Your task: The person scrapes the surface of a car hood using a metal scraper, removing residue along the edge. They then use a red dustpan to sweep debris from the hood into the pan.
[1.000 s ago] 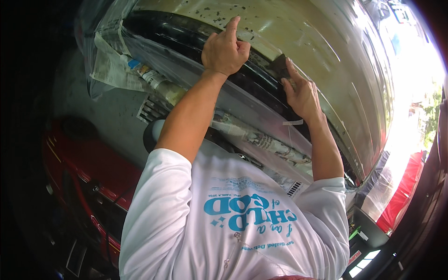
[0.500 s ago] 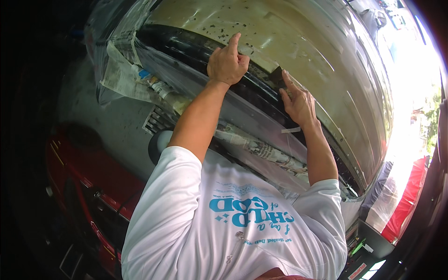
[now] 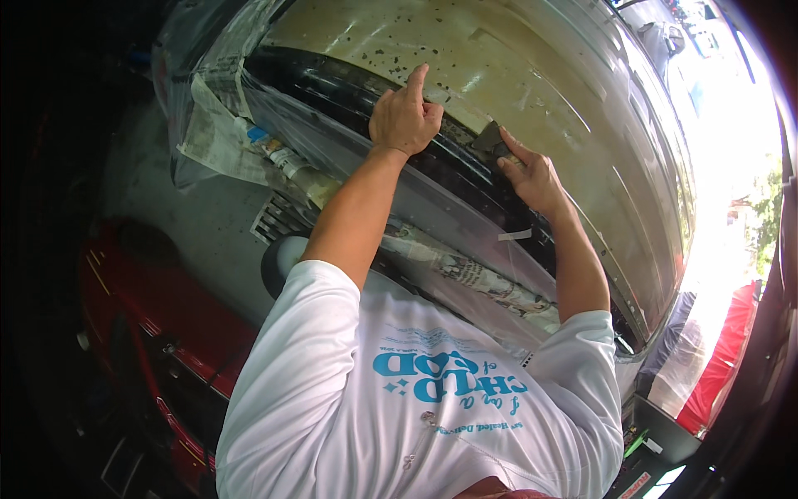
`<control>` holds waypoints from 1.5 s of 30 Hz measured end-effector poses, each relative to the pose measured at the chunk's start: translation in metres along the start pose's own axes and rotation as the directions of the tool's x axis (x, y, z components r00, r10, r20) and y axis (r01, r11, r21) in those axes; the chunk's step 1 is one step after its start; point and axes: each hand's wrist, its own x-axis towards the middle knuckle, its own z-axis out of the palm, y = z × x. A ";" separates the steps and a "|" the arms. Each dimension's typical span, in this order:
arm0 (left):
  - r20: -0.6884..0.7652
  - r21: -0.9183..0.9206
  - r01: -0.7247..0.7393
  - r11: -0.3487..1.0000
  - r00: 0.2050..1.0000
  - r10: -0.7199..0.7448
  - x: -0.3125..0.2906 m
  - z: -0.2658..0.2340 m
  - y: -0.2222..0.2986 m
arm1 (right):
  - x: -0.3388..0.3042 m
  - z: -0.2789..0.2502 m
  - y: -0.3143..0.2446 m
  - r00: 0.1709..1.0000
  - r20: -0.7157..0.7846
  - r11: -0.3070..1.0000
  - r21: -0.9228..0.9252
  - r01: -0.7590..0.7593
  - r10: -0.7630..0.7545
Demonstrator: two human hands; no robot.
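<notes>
A large curved tan-green vehicle panel spans the upper view, bordered by a glossy black strip. On the strip's edge rests my left hand, index finger stretched out toward the panel, thumb apart, other fingers curled; I see nothing in it. My right hand is closed around a small dark scraper, its flat blade lying at the seam between panel and strip. Dark flakes are scattered over the panel beyond my left hand. The scraper's handle is mostly hidden by my fingers.
Clear plastic sheeting and newspaper cover the vehicle's side below the strip. A white tape piece hangs near my right forearm. A red car stands at lower left; a grey bin with tools sits at lower right.
My right hand has shifted slightly right and tilted, so more of the scraper's blade shows. My left hand stays nearly in place.
</notes>
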 end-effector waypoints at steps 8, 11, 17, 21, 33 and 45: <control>0.058 0.019 0.016 1.000 0.998 -0.017 -0.001 -0.003 0.002 | -0.017 0.000 -0.020 0.983 -0.072 0.983 -0.063 -0.172 0.167; 0.055 0.019 0.018 1.000 0.998 -0.019 0.000 -0.002 0.001 | -0.017 0.003 -0.025 0.984 -0.053 0.963 -0.204 -0.179 0.171; -0.024 -0.001 -0.013 1.000 1.000 0.013 -0.001 0.003 -0.002 | -0.015 0.013 -0.032 0.995 -0.099 0.897 -0.440 -0.054 0.011; -0.005 -0.029 -0.002 1.000 1.000 0.002 -0.002 0.002 -0.002 | -0.012 0.007 -0.045 1.000 -0.016 0.813 -0.582 -0.018 0.011; -0.025 -0.059 -0.031 0.998 0.999 0.030 -0.001 0.002 -0.004 | 0.009 -0.009 -0.045 0.998 0.025 0.968 -0.249 -0.044 0.052; -0.014 -0.028 -0.038 0.999 0.999 0.037 -0.002 0.003 -0.005 | -0.013 0.001 -0.062 0.960 -0.091 0.949 -0.153 -0.277 0.265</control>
